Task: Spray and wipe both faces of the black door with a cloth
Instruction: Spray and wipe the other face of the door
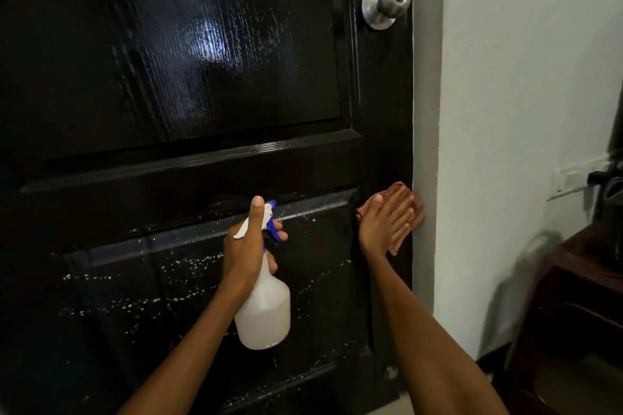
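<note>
The glossy black door (175, 54) fills the left and centre of the view, with white spray droplets speckled over its lower panel. My left hand (247, 242) grips a translucent white spray bottle (264, 310) with a blue trigger, nozzle pointing at the lower panel. My right hand (387, 222) lies flat with straight fingers, pressing a reddish checked cloth (399, 189) against the door's right stile near its edge.
A silver round knob (387, 2) sits at the door's upper right. A grey door frame (425, 111) and a white wall (522, 77) stand to the right. A dark wooden piece of furniture (580, 296) is at the lower right, below a wall socket (568, 180).
</note>
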